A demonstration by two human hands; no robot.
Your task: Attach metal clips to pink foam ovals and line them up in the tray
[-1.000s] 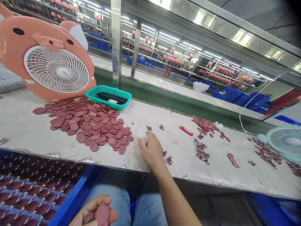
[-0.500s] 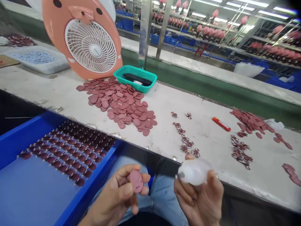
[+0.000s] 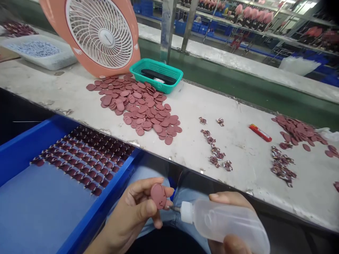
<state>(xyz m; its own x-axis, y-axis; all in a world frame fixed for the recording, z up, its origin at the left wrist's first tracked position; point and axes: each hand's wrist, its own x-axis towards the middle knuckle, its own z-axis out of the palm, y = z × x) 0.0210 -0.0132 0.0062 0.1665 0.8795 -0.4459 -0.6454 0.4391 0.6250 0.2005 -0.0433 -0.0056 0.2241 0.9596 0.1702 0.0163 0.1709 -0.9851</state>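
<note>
The left hand (image 3: 129, 208) pinches a maroon rubber oval piece (image 3: 158, 196) between thumb and fingertips, just right of a blue tray (image 3: 100, 208). The right hand's fingers (image 3: 229, 198) curl around a clear plastic squeeze bottle (image 3: 222, 224) (its metal needle tip (image 3: 174, 208) sits just beside the piece).

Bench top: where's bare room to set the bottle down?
Bare bench between the small parts and the red lighter, and along the front edge below the disc pile. Crowded at that pile and at the far-right disc heap.
</note>
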